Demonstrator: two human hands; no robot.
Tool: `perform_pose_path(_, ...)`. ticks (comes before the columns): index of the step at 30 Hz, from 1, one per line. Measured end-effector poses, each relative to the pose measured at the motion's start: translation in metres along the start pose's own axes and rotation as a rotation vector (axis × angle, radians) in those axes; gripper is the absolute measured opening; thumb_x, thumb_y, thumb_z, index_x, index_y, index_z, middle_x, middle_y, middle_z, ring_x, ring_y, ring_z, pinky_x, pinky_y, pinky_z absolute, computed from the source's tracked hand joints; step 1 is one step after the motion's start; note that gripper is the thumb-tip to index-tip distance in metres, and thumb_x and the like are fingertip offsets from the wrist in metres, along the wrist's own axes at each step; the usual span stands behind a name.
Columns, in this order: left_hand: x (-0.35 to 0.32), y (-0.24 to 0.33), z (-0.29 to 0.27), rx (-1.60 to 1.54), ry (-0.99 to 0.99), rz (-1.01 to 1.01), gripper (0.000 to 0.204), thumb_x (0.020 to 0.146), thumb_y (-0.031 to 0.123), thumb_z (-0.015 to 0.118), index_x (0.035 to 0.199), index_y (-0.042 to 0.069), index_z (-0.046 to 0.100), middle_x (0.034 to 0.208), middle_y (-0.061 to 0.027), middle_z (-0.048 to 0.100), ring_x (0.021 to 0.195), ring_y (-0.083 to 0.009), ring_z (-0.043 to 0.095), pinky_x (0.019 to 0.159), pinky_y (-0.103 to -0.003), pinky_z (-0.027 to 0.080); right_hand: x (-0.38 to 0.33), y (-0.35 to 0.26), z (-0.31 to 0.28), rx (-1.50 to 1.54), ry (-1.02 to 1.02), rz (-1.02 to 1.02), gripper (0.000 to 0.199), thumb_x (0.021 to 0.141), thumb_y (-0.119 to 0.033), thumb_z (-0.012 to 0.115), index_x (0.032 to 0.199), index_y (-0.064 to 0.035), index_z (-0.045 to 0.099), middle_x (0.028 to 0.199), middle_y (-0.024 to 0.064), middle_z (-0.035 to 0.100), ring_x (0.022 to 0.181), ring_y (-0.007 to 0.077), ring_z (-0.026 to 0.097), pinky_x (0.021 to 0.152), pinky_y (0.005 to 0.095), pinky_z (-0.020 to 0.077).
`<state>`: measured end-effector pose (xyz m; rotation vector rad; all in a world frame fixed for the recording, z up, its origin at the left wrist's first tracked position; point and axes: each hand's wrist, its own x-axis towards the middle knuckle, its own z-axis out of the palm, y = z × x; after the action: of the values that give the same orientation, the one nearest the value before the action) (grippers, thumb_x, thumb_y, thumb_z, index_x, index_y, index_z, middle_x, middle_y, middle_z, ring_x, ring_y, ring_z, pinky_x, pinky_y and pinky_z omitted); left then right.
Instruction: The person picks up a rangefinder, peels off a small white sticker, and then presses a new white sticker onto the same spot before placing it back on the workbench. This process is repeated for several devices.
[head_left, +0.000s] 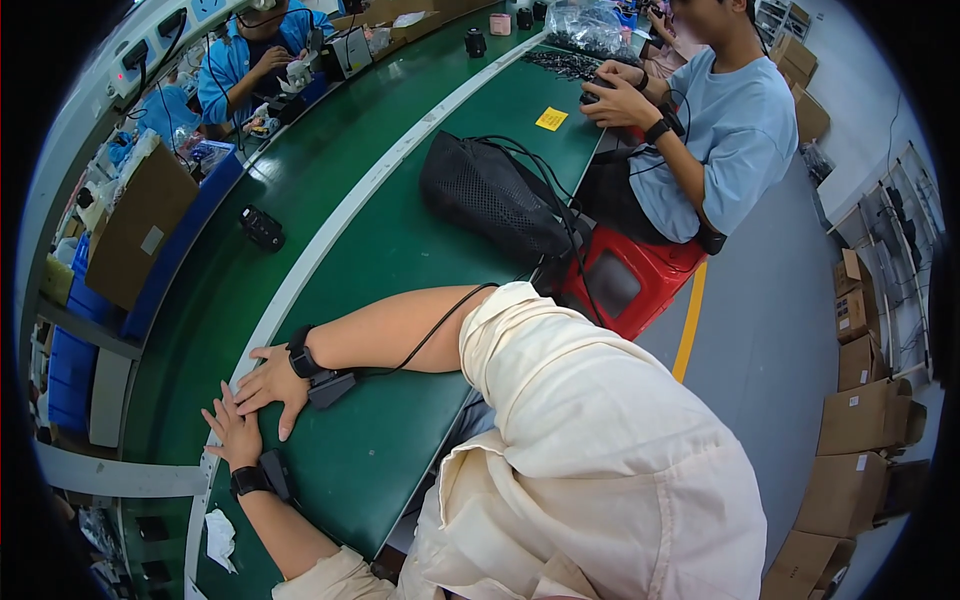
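Note:
Both of my hands lie flat at the edge of the green workbench (pixel 370 455), close to its pale rail (pixel 310 255). My left hand (pixel 237 436) is open with fingers spread and holds nothing. Just beyond it, my right hand (pixel 268 385) is open too, palm down, its fingertips by those of the left hand. Each wrist wears a black strap with a small dark box, and a thin black cable (pixel 440 325) runs along my right forearm. A crumpled white tissue (pixel 220 540) rests near my left forearm. Farther off lies a black mesh bag (pixel 490 190) with cables.
A co-worker in a light blue shirt (pixel 740 130) sits at right, handling a dark object, near a red stool (pixel 635 280). Another person in blue (pixel 225 75) works across the green belt. A black device (pixel 261 228) lies there. Cardboard boxes (pixel 840 490) line the right side.

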<state>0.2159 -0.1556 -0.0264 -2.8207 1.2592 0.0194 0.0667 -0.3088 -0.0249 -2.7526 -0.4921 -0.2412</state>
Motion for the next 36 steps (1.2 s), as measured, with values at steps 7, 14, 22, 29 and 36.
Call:
perform_pose_path(7,-0.001,0.005,-0.002,0.001,-0.004,-0.003,0.064,0.096,0.059,0.034,0.152,0.038,0.013,0.159,-0.0097,0.018,0.147,-0.0348,0.003,0.099,-0.079,0.001,0.0,0.008,0.001,0.057,0.13,-0.006,0.089,0.078,-0.073,0.055,0.145,-0.0146,0.041,0.148,0.0087,0.042,0.139,0.0255,0.034,0.112,0.0533,0.0202)
perform_pose_path(14,-0.007,-0.002,-0.004,0.034,0.001,-0.006,0.067,0.095,0.063,0.032,0.153,0.037,0.012,0.159,-0.0094,0.018,0.147,-0.0338,0.003,0.099,-0.079,0.003,-0.003,0.001,-0.012,0.463,0.262,0.161,0.065,0.083,-0.057,0.062,0.129,-0.011,0.058,0.127,0.0101,0.06,0.117,0.0276,0.056,0.104,0.0414,0.0381)
perform_pose_path(22,-0.011,0.016,-0.015,0.014,-0.023,-0.01,0.067,0.095,0.061,0.035,0.153,0.035,0.013,0.158,-0.0101,0.02,0.148,-0.0331,0.002,0.1,-0.079,0.004,-0.01,0.005,-0.015,0.588,0.407,0.251,0.05,0.08,-0.051,0.067,0.11,-0.0111,0.071,0.105,0.0109,0.071,0.096,0.0277,0.066,0.085,0.0345,0.051)
perform_pose_path(29,-0.014,0.014,-0.017,-0.018,0.05,0.026,0.062,0.094,0.054,0.043,0.149,0.03,0.028,0.153,-0.0079,0.03,0.145,-0.0365,0.012,0.098,-0.08,0.013,-0.005,-0.008,-0.032,0.558,0.443,0.158,0.042,0.084,-0.039,0.067,0.112,-0.0073,0.069,0.106,0.0134,0.07,0.098,0.0289,0.066,0.086,0.0354,0.0514)
perform_pose_path(36,-0.04,-0.012,-0.009,-0.469,0.219,0.084,0.064,0.089,0.059,0.045,0.142,0.022,0.044,0.151,-0.0079,0.035,0.144,-0.0391,0.013,0.102,-0.078,0.009,0.038,-0.186,-0.144,0.049,0.674,-0.67,0.034,0.075,-0.007,0.069,0.109,-0.007,0.068,0.103,0.0127,0.067,0.093,0.0297,0.065,0.083,0.0401,0.0527)
